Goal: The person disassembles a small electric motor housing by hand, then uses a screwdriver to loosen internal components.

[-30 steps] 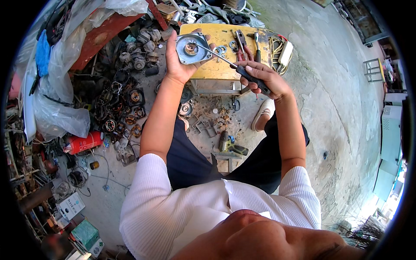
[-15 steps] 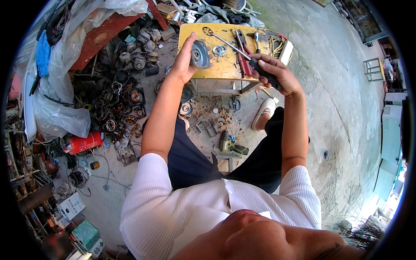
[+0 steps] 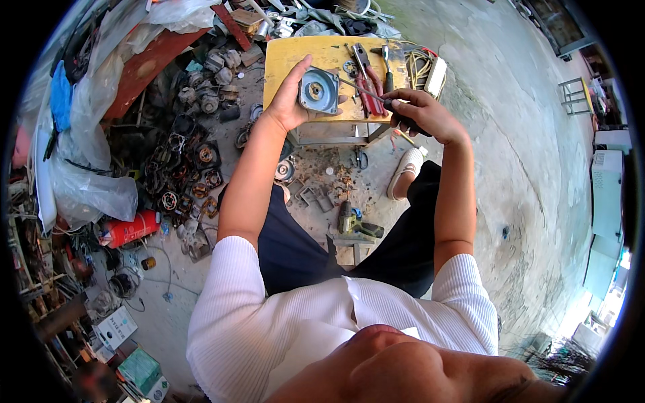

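Observation:
My left hand (image 3: 285, 102) grips a square grey metal motor end cover (image 3: 328, 99) by its sides, above the yellow table (image 3: 279, 64). The cover's hollow face, with a round seat in the middle, is turned up toward me. In my right hand (image 3: 430, 115) is a long screwdriver (image 3: 368, 90) with a dark handle, its fingers wrapped round it. The shaft points left and ends at or behind the cover's right edge; its tip is hidden. Red-handled pliers (image 3: 371, 80) and a ratchet wrench (image 3: 388, 64) lie on the table beyond the screwdriver.
A coiled yellow cable (image 3: 420, 70) and a white power strip (image 3: 436, 77) sit at the table's right edge. A cordless drill (image 3: 356, 224) is between my legs. Motor parts (image 3: 191, 158) heap the floor at left, near a red cylinder (image 3: 131, 228).
The cover has turned its hollow face up toward me and shifted slightly right. The screwdriver has swung down and its end, which had a ring-like shape, now meets the cover's edge.

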Motion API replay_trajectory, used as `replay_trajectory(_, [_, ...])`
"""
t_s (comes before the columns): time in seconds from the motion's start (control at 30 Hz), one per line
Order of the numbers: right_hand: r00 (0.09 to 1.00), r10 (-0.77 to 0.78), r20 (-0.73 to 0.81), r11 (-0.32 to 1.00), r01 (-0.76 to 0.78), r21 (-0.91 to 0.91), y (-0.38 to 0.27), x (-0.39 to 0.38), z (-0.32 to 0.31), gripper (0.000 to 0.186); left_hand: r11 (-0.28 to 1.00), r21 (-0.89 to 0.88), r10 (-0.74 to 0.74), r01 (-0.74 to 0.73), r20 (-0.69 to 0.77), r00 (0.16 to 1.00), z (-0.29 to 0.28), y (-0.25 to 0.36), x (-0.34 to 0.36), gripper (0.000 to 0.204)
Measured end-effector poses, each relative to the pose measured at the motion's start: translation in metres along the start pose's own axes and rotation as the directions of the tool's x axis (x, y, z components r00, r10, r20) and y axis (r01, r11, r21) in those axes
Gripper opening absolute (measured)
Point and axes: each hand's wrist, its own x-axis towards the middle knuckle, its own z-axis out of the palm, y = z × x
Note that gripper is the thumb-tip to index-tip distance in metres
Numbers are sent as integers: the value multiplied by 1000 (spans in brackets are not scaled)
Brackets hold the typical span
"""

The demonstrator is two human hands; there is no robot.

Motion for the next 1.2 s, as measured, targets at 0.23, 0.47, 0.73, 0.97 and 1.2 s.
replay_trajectory(0.23, [984, -163, -66, 987, 163, -7, 1, -10, -15, 30, 991, -132, -7, 5, -20, 1000, -7, 2, 8, 72])
replay_trajectory(0.47, [840, -473, -264, 877, 419, -238, 7, 28, 53, 31, 997, -82, -9, 13, 55, 998, 7, -5, 1, 69])
replay_trajectory(0.73, [619, -757, -208, 598, 529, -602, 11, 53, 86, 29, 1000, -6, 19, -19, 51, 998, 27, -12, -15, 63])
replay_trajectory(0.97, [587, -792, -167, 522, 508, -685, 10, 54, 90, 26, 1000, 7, -12, 12, 37, 999, 22, -15, -16, 57])
replay_trajectory(1.2, [525, -848, -70, 425, 597, -680, 2, 50, 93, 25, 999, 34, -23, 22, 36, 999, 15, -14, -24, 55])
